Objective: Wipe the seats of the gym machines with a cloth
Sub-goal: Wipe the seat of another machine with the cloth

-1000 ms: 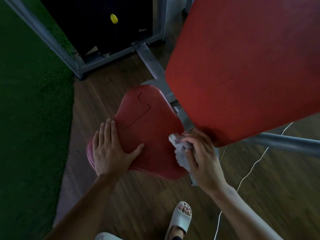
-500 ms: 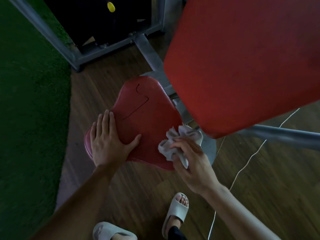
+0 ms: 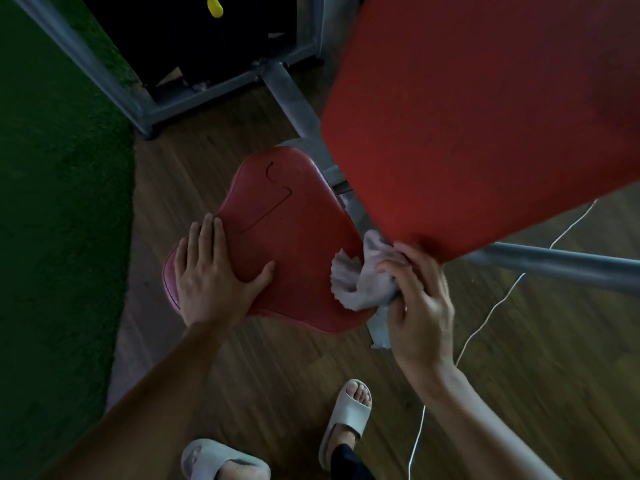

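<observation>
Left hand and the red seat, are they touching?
Touching. The head view shows the left hand lying flat on the red seat, palm and straight fingers resting right on its surface with no gap.

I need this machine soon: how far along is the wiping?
Mid-wipe. Nothing on the red seat shows as finished. The right hand grips the cloth at the seat's right edge, under the back pad; the left hand lies flat on its left side, a part probably left to wipe.
</observation>
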`<state>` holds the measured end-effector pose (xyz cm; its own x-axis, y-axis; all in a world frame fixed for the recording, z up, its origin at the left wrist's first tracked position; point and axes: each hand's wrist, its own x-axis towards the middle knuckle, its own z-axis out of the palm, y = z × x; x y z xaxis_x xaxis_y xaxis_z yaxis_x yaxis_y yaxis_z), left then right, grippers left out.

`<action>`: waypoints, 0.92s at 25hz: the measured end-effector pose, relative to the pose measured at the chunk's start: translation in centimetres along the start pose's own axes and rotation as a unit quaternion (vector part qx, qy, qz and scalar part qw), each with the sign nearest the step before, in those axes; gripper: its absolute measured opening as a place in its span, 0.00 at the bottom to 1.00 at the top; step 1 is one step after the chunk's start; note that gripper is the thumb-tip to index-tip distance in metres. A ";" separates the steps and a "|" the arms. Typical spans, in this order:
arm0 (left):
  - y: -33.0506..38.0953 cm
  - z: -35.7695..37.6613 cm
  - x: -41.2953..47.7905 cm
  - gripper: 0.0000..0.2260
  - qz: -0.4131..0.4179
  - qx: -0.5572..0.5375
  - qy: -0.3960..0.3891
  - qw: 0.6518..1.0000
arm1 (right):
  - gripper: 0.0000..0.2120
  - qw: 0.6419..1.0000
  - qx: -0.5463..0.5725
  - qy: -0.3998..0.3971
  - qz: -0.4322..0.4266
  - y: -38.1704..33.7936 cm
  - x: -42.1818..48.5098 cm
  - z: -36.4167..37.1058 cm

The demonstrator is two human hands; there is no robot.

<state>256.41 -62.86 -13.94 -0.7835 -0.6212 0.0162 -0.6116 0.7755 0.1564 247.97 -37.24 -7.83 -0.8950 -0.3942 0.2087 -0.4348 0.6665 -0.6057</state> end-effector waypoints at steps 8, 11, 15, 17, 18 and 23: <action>-0.1 0.2 0.0 0.47 0.008 0.001 0.011 1.000 | 0.20 0.986 0.019 -0.090 0.138 2.2 -0.6 5.8; 0.0 0.4 0.0 0.46 0.013 0.003 0.019 1.000 | 0.30 0.974 -0.048 -0.141 0.169 2.0 0.7 7.7; 0.0 0.3 -0.1 0.46 0.014 0.004 0.020 1.000 | 0.38 0.972 0.072 -0.129 0.183 1.6 -0.9 6.6; 0.0 0.3 0.0 0.46 0.014 0.004 0.021 1.000 | 0.39 0.969 0.087 -0.122 0.194 1.4 -2.3 5.5; 0.0 0.3 0.0 0.46 0.014 0.005 0.021 1.000 | 0.37 0.970 0.085 -0.115 0.195 1.5 -2.7 5.4; 0.0 0.4 0.0 0.46 0.018 0.009 0.023 1.000 | 0.23 0.966 0.116 -0.075 0.220 2.4 0.6 8.0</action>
<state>256.35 -62.83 -14.32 -0.7995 -0.5969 0.0673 -0.5852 0.7992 0.1369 247.15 -40.92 -15.33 -0.9557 -0.2050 -0.2110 0.0333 0.6374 -0.7698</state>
